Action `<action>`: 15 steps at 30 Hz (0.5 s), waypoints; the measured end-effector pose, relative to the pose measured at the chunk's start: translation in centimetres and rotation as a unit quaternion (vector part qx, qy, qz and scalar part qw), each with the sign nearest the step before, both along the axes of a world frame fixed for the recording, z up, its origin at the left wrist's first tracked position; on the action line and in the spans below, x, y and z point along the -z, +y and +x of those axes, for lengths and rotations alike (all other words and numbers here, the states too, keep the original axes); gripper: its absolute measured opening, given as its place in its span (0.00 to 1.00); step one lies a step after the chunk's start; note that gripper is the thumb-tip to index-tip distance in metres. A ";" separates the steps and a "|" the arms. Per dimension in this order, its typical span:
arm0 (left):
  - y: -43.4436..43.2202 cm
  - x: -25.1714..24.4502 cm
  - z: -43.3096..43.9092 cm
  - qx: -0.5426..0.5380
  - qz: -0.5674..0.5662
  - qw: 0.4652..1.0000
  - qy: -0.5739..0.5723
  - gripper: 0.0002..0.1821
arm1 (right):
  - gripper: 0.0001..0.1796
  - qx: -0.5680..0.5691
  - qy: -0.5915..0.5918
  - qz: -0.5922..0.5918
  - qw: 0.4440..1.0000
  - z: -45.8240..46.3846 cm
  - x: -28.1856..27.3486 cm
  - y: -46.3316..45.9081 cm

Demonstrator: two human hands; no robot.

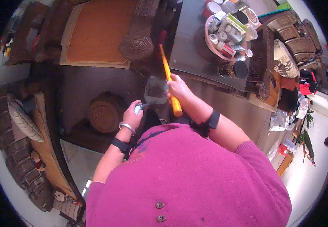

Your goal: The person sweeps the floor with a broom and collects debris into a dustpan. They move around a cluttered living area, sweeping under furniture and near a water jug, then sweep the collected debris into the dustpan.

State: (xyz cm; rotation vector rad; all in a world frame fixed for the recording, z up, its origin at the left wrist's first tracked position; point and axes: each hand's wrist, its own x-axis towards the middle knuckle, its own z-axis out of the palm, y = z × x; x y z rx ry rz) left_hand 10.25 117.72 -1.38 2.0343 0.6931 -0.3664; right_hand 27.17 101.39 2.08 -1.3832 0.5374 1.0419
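My right hand [178, 88] is wrapped around the yellow handle [166, 66] of what looks like a broom. Its far end, a dim red part [162, 37], reaches into the dark gap between the wooden chair and the table. In my left hand [132, 115] is the pale blue grip [138, 108] of a long-handled dustpan. The grey translucent pan [156, 90] lies low, close to the floor, left of the yellow handle. Whether it holds anything cannot be made out.
A glass-topped table [189, 37] carries a pink basket [209, 42] of medicine boxes and bottles, with jars [239, 69] beside it. A carved armchair [137, 46] with an orange seat mat [101, 31] stands ahead. A round wooden stool [104, 115] is at left, near another glass top [81, 159].
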 end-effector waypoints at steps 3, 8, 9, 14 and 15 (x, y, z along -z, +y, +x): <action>0.3 -0.4 -0.1 0.000 0.004 1.000 0.002 0.21 | 0.27 0.013 -0.081 -0.035 0.996 4.6 4.6 3.6; 0.6 -0.8 -0.1 -0.018 -0.006 0.999 0.032 0.22 | 0.11 0.051 -0.064 0.065 0.995 16.1 10.7 6.4; 0.5 -0.9 -0.1 -0.021 -0.008 0.999 0.043 0.22 | 0.10 0.077 -0.083 0.077 0.991 17.7 11.2 6.8; 0.2 -0.6 0.1 -0.035 -0.028 0.999 0.030 0.22 | 0.08 -0.018 -0.045 -0.003 0.999 19.1 10.1 7.1; 0.1 -0.5 0.1 -0.036 -0.028 0.999 0.027 0.22 | 0.08 -0.069 -0.123 -0.028 0.990 16.9 9.5 6.3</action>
